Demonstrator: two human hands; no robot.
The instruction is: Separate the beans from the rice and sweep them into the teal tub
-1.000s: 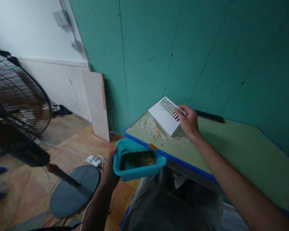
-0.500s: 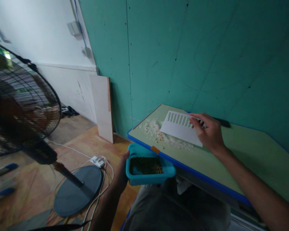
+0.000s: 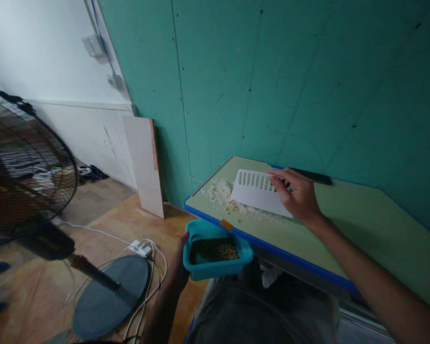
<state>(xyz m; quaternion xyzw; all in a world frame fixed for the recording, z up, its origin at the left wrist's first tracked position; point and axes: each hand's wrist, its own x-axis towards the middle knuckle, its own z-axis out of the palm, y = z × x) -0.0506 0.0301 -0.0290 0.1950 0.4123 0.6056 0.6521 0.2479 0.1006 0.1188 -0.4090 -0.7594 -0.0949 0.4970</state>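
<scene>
My right hand (image 3: 299, 195) is closed on a white slotted plastic scraper (image 3: 256, 198), its straight long edge down on the pale green tabletop (image 3: 358, 220). Along that edge and to its left lie white grains (image 3: 220, 192) like rice, with a few yellow-orange kernels (image 3: 232, 205) among them. My left hand (image 3: 181, 260) grips the left side of a turquoise plastic tub (image 3: 197, 272), held just below the table's blue front edge. Inside the tub are small dark green grains (image 3: 202, 247) and tan round grains (image 3: 225, 249). The tub hides most of my left fingers.
A dark flat object (image 3: 313, 176) lies at the table's back edge against the green wall (image 3: 218, 71). On the left stands a fan (image 3: 32, 177) with a round base (image 3: 111, 298), beside a white power strip (image 3: 140, 248) and cables. A board (image 3: 143, 165) leans on the wall.
The view has swung slightly right, so most things sit further left. More tan grains show in the tub, with less green. Both hands keep their hold.
</scene>
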